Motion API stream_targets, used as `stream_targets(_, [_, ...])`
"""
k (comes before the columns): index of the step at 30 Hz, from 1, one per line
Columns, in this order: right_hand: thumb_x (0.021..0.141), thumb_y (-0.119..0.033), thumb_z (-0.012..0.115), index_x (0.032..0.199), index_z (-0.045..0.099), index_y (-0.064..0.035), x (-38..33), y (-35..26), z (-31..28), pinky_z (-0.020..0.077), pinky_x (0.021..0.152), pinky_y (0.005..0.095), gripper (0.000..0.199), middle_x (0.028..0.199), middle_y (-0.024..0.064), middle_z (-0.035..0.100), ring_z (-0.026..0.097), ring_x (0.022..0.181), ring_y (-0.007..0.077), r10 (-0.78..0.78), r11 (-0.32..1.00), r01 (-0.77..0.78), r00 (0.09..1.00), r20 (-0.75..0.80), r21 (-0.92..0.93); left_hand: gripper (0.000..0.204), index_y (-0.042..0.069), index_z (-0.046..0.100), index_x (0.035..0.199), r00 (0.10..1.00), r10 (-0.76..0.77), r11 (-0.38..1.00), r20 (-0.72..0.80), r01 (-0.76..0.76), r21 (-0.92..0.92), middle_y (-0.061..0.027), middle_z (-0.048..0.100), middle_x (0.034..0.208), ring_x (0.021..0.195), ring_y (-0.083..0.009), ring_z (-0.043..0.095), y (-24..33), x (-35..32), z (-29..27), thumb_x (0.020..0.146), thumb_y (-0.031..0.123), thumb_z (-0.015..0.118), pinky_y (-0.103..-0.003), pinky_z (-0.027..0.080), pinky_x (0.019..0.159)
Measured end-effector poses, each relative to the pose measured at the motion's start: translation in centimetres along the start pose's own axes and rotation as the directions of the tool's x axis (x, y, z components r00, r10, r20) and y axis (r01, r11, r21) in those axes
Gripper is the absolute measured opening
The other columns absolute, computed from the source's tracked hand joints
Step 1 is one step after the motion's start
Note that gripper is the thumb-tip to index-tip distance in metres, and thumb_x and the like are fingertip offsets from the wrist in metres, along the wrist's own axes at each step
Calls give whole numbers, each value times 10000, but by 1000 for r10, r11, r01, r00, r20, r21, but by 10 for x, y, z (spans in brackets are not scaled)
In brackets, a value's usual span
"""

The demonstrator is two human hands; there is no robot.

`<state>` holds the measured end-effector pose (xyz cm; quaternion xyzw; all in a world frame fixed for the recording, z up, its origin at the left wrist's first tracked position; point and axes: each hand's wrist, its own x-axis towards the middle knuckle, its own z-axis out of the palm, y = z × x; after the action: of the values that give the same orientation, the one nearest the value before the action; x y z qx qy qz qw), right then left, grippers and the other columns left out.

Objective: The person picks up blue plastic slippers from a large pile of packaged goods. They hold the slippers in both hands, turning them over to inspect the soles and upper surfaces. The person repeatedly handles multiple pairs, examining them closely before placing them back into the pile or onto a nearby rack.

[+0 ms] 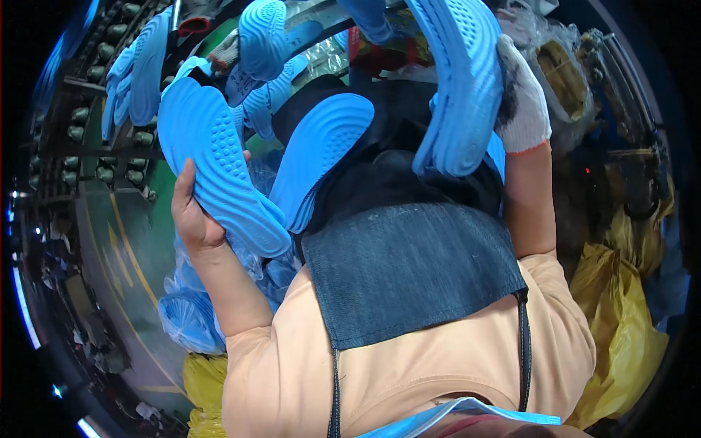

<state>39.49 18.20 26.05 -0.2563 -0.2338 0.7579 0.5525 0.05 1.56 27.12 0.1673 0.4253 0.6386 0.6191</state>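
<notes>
Bright centre, dark and curving edges

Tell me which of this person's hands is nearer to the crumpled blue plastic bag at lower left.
The left. The bare left hand, holding blue insoles, appears just above the bag; the gloved right hand is across the picture, against another insole stack.

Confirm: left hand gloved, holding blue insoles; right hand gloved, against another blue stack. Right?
Not quite: the left hand is bare, as the head view shows. It does hold blue insoles, and the right hand is gloved, against another blue stack.
</notes>
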Motion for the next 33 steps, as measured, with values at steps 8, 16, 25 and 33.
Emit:
stream_targets(8, [988, -217, 500, 1225, 575, -12, 3, 3, -14, 527, 913, 358, 323, 1160, 114, 649, 635, 1036, 215, 37, 999, -38, 995, 94, 7, 602, -92, 411, 1324, 999, 36, 999, 10, -36, 41, -280, 596, 1160, 984, -347, 644, -3, 0, 15, 928, 348, 518, -430, 553, 811])
stream_targets(16, [966, -216, 530, 1031, 602, -61, -10, 1, 20, 484, 606, 243, 183, 869, 27, 646, 615, 702, 115, -24, 996, 18, 998, -61, -91, 600, -136, 369, 1335, 993, 53, 998, 101, -51, -27, -301, 551, 1232, 1101, -455, 581, 0, 7, 2, 903, 206, 604, -537, 534, 886])
stream_targets(25, [932, -241, 607, 902, 647, -108, -10, -6, -16, 428, 404, 192, 142, 702, -27, 647, 594, 523, 70, 29, 981, -20, 999, 43, -195, 555, -170, 406, 1291, 989, 51, 996, 139, -40, -80, -339, 559, 1193, 1055, -430, 615, -7, 4, 31, 885, 162, 585, -523, 538, 869])
stream_targets(33, [975, -192, 515, 1208, 580, 6, -7, 11, 8, 528, 585, 223, 312, 1052, 82, 669, 664, 806, 129, -120, 991, 96, 942, -314, -90, 531, -159, 384, 1292, 973, 135, 972, 186, -166, 164, -311, 589, 1144, 1025, -420, 632, -13, 11, 59, 892, 118, 595, -483, 554, 862])
